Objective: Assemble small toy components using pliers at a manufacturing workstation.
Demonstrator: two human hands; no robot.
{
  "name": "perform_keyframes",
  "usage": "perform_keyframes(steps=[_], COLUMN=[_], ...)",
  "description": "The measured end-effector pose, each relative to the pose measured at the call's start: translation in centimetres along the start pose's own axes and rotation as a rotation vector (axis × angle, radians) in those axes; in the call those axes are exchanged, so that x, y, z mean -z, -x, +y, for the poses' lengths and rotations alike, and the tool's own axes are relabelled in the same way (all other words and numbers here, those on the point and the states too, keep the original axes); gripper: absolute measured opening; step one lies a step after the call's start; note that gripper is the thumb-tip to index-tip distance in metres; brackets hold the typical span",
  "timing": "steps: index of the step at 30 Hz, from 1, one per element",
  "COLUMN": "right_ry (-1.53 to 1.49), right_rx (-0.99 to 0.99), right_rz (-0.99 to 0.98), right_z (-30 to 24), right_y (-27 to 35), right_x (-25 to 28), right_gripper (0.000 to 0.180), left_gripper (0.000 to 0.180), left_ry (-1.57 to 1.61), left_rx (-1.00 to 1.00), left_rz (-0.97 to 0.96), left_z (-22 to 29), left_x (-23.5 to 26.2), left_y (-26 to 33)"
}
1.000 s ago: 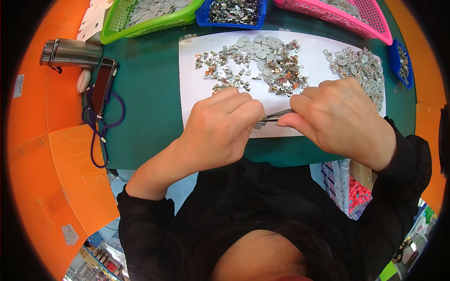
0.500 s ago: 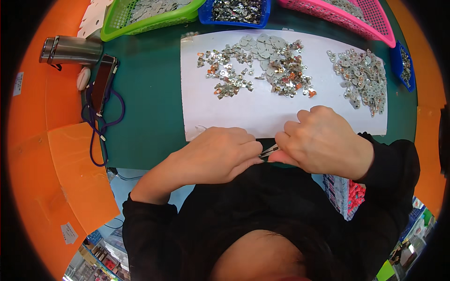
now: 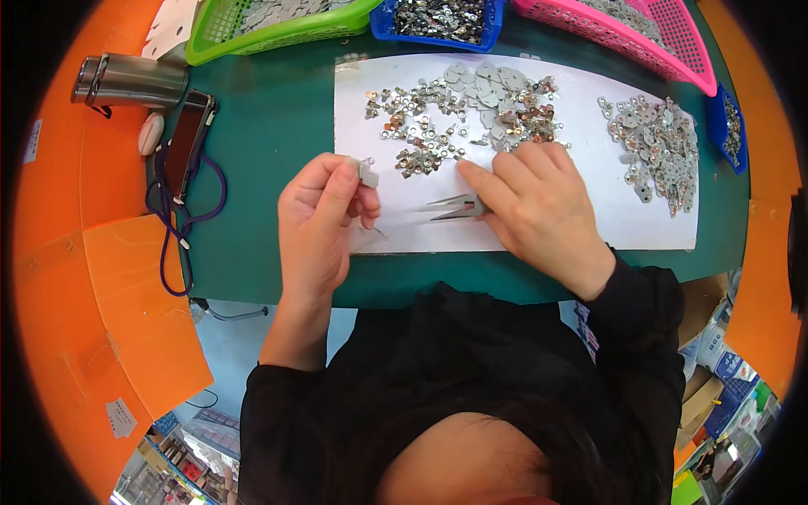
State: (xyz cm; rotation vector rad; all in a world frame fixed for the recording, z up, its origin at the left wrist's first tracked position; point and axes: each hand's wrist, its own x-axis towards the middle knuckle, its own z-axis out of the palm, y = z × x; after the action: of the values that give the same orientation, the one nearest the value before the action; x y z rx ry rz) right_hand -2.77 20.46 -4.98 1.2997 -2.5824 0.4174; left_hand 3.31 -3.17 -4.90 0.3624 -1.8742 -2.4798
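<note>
Left hand pinches a small metal part in closed fingers, off the paper sheet's 9 o'clock edge; right hand lies fingers-spread over the tweezers.

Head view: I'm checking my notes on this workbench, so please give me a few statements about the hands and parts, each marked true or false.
1. The left hand pinches a small grey metal piece in its fingers. True.
2. The right hand rests on the white sheet, on the tweezers. True.
3. The tweezers are in the left hand. False: they lie under the right hand.
4. The green basket sits at the right edge. False: it is upper left; the pink basket is to the right.
</note>
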Motion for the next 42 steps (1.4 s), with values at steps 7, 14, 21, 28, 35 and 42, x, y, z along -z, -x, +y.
perform_keyframes(steps=[7, 14, 21, 28, 35, 42], right_ry=[-0.179, -0.220, -0.219, -0.547, -0.517, -0.711], right_rx=[0.005, -0.019, 0.103, -0.171, -0.080, -0.226], right_rz=[0.000, 0.063, 0.161, 0.555, 0.663, 0.711], right_z=[-0.6, -1.3, -1.0, -0.6, -0.8, -1.4], right_y=[1.6, 3.3, 5.7, 3.4, 1.2, 1.7], right_x=[0.4, 0.0, -0.9, 1.8, 1.5, 0.4], right_gripper=[0.048, 0.038, 0.027, 0.019, 0.014, 0.018], left_gripper=[0.022, 0.017, 0.015, 0.024, 0.018, 0.018], left_ry=[0.190, 0.194, 0.182, 0.342, 0.551, 0.503], left_rx=[0.162, 0.147, 0.111, 0.288, 0.463, 0.439], left_rz=[-0.012, -0.043, -0.087, -0.250, -0.441, -0.408], left_z=[-0.4, -0.9, -1.3, -0.8, -0.8, -1.1], left_x=[-1.4, -1.9, -2.7, -5.0, -6.8, -7.6], left_y=[0.0, 0.0, 0.0, 0.7, 0.9, 1.1])
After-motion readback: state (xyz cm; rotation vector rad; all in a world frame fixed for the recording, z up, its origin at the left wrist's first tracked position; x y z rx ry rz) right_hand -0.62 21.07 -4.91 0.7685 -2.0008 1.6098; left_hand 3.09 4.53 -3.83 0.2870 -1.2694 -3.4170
